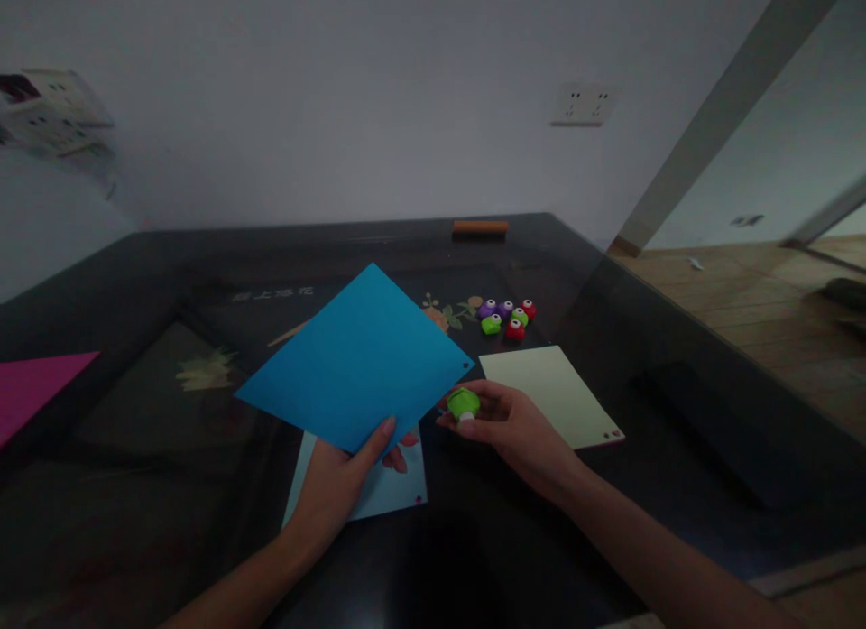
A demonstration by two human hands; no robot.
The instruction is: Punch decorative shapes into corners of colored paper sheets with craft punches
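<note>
My left hand (342, 485) is closed on a square sheet of blue paper (358, 358), thumb on top and fingers beneath. The sheet is tilted, and a small shaped hole shows near its right corner. Just right of that corner, my right hand (518, 430) holds a small green craft punch (464, 402) between thumb and fingers. Below the blue paper lies a pale blue sheet (392, 492), partly hidden, with a small mark at its lower right corner. Under my right wrist is a cream paper pad (551, 390) with small shaped holes at its near right corner.
Several purple, green and red craft punches (506, 317) with white eye-like tops sit together on the dark table (223, 557). An orange-brown stick (480, 226) lies by the back edge. A magenta sheet (41, 385) is at far left. Wall sockets (585, 104) are above.
</note>
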